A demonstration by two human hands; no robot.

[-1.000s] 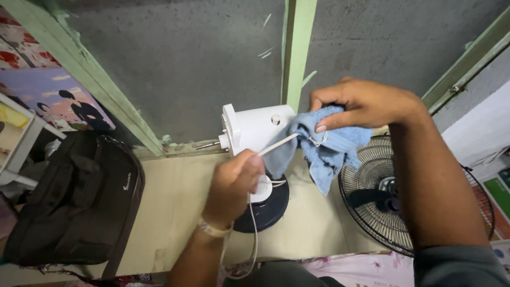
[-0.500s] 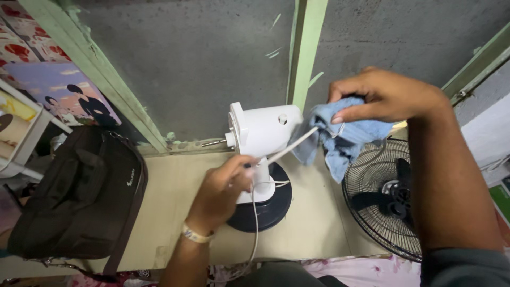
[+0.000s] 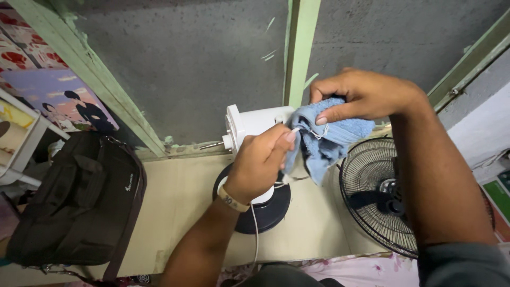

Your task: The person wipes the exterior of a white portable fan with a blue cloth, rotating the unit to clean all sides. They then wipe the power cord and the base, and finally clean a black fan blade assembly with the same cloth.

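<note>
Two bare hands meet at mid-frame over a white power cord (image 3: pixel 255 234), which rises from the lower edge past the wrist. Left hand (image 3: pixel 258 162), with a pale band at its wrist, is closed around the cord, the pinching fingertips right beside the cloth. Right hand (image 3: pixel 361 96) is closed on a blue cloth (image 3: pixel 324 143), thumb pressing the folds where the cord enters them; the loose end of the cloth hangs below. Directly beneath the hands stands the white fan motor housing (image 3: pixel 252 123) on a white neck and a round black base (image 3: pixel 268 204), resting on a beige surface (image 3: pixel 175 202). To the right lies a black wire fan guard (image 3: pixel 372 194); to the left, a black bag (image 3: pixel 74 199). Behind all rises a grey wall (image 3: pixel 196 58) with pale green framing (image 3: pixel 300 48).
</note>
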